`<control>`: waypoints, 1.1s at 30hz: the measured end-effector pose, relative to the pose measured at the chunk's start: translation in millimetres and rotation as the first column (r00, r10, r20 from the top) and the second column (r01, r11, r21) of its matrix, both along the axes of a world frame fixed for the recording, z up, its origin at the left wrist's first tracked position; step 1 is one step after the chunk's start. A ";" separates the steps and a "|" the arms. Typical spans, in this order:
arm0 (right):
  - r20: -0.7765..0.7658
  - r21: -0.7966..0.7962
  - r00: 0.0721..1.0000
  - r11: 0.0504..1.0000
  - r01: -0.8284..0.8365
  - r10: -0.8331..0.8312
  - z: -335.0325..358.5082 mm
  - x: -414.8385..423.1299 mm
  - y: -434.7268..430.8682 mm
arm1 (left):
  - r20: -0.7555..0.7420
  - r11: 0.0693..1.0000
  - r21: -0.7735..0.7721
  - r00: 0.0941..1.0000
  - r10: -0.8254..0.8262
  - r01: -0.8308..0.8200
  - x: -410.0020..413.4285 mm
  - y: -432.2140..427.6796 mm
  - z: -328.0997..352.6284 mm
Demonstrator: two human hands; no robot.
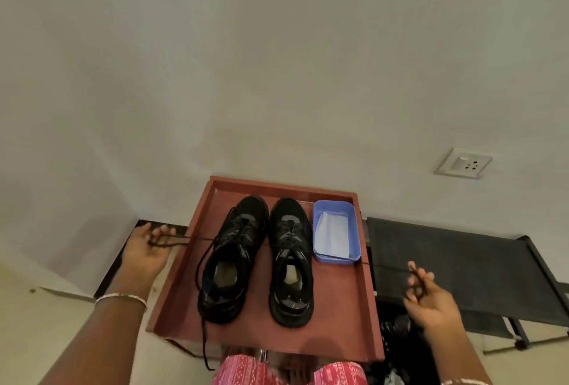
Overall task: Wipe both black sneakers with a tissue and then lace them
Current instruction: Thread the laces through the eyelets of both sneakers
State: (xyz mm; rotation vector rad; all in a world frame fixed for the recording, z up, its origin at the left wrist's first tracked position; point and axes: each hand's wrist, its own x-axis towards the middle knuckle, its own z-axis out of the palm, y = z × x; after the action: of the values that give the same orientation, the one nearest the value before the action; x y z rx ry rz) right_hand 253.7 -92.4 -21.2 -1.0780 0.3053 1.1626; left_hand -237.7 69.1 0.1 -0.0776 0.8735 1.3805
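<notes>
Two black sneakers stand side by side, toes away from me, on a red-brown tray table [338, 317]. My left hand [147, 249] is out past the table's left edge and holds a black lace end pulled taut toward the left sneaker [231, 258]. My right hand [428, 298] is off the table's right side and pinches another lace end [363, 263] stretched tight from the right sneaker [291, 261]. A second loose lace [203, 341] from the left sneaker hangs over the table's front edge. A white tissue [331, 236] lies in a blue plastic tub [354, 257] right of the sneakers.
A black fabric rack [455, 261] stands to the right of the table, with a dark bag [397, 332] below it. A wall socket [463, 163] is on the wall behind. My pink patterned clothing [277, 372] shows at the bottom edge.
</notes>
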 end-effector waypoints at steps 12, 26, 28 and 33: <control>0.594 -0.609 0.041 0.483 -0.630 0.803 69.6 -73.3 11.6 | -0.618 0.293 -0.445 -0.053 -0.784 0.846 87.4 -30.0 88.0; 0.811 -0.544 0.026 0.769 -0.335 0.585 6.0 -179.7 63.4 | -0.917 0.768 -0.377 -0.327 -0.230 0.517 193.4 -66.7 -0.6; 0.833 -0.521 0.019 0.794 -0.314 0.554 -3.7 -182.9 68.0 | -0.949 0.796 -0.292 -0.263 -0.173 0.530 195.4 -67.2 -14.6; 0.813 -0.532 0.029 0.761 -0.371 0.582 -13.5 -172.9 77.3 | -0.967 0.814 -0.231 -0.215 -0.133 0.533 195.1 -55.6 -31.7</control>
State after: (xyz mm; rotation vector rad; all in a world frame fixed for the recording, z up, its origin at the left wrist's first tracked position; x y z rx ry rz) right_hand 80.8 -15.1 -34.8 -1.9766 -1.1384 0.7607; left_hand -42.6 13.5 -31.7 1.6632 1.7537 0.7112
